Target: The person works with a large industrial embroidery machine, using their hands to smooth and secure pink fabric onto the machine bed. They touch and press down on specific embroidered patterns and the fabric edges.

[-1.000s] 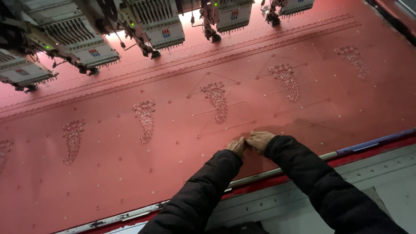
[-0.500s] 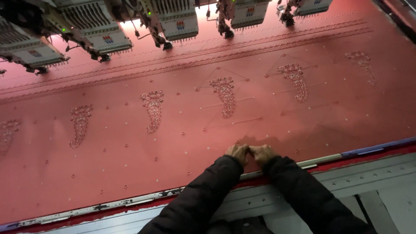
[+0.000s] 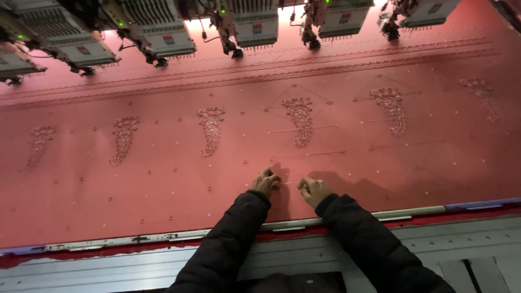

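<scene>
Thread [image 3: 290, 183], a pale strand barely visible, stretches between both hands on the red fabric [image 3: 163, 179]: left hand [image 3: 266, 183] and right hand [image 3: 313, 190] each curled, fingertips pinching an end. Pull too hard and it could snap or pucker the cloth, tugging the nearest motif [image 3: 300, 120]. Machine heads [image 3: 255, 24] hang well beyond.

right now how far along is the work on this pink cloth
Done: paisley motifs and border lines are stitched across the pink embroidered cloth. In hand: left hand and right hand pinch something thin between them, seemingly thread. Left: loose threads lie beside two motifs.
</scene>
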